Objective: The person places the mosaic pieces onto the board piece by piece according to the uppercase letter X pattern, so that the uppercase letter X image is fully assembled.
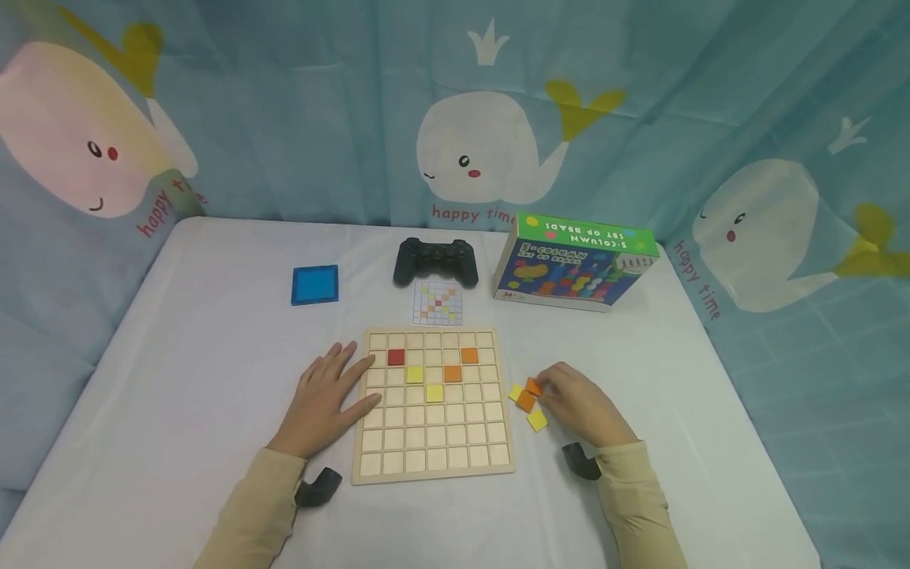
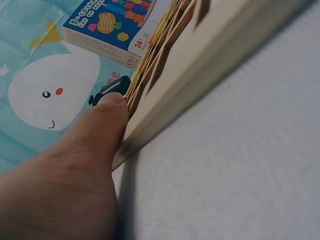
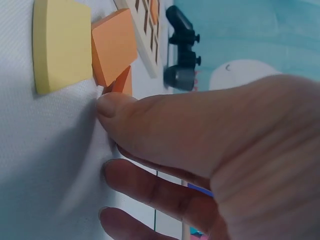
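Note:
A wooden grid board (image 1: pixel 434 477) lies on the white table, holding one red tile (image 1: pixel 396 357), two yellow tiles (image 1: pixel 415 374) and two orange tiles (image 1: pixel 469 356). Spread fingers of my left hand (image 1: pixel 323 399) rest over the board's left edge; in the left wrist view its thumb (image 2: pixel 107 112) touches the rim. Right of the board, my right hand (image 1: pixel 581 403) pinches a tilted orange tile (image 3: pixel 126 82) between thumb and a mostly hidden finger. Beside it lie another orange tile (image 1: pixel 525 401) and two loose yellow tiles (image 1: pixel 537 420).
Beyond the board lies a small pattern card (image 1: pixel 437 303), with a black game controller (image 1: pixel 435 262) behind it. A bead-set box (image 1: pixel 569 265) stands at the back right. A blue square tray (image 1: pixel 315 284) lies at the back left. A whale-print curtain (image 1: pixel 341 118) hangs behind.

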The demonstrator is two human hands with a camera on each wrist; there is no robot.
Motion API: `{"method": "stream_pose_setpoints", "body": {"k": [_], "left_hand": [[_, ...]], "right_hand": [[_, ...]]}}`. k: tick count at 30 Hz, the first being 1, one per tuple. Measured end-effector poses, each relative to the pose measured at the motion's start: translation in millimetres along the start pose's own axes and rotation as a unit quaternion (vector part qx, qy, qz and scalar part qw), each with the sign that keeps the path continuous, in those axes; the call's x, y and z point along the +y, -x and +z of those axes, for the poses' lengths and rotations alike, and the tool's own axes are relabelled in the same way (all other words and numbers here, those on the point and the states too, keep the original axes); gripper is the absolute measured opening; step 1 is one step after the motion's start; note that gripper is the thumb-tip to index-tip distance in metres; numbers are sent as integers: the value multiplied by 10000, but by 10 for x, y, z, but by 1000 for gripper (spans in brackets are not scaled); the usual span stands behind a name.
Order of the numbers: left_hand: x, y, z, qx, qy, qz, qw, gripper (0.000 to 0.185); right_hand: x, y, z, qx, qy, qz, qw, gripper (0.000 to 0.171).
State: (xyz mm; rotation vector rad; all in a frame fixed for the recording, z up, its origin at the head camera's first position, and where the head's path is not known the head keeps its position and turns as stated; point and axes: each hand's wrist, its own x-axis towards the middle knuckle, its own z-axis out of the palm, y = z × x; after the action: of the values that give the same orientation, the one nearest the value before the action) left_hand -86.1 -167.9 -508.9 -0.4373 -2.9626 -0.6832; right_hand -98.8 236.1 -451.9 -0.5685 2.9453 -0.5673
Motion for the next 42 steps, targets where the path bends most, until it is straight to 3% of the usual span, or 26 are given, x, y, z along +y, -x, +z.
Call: {"method": "stream_pose_setpoints", "body": {"k": [10,19,23,32,42], "left_hand": [[10,-1,-9,57,-7,67,10000,69],[26,2,-37,105,-27,36,9999,68],[38,1,-41,140,-17,47,9999,68],[20,1,-20,71,-58,21,10000,68],[5,-3,-8,65,-35,60,10000,69]], "right_hand": [[14,-39,-9,256,81,-257,9993,19],[-417,-243,-132,136,-73,-848,9963,15],[-658,-346,-39,29,188,-1423,9896,10],[-1047,-461,303,-54,257,-2768,9606,8],[-1214,-480,544,-50,495,-2901,9557,4]]}}
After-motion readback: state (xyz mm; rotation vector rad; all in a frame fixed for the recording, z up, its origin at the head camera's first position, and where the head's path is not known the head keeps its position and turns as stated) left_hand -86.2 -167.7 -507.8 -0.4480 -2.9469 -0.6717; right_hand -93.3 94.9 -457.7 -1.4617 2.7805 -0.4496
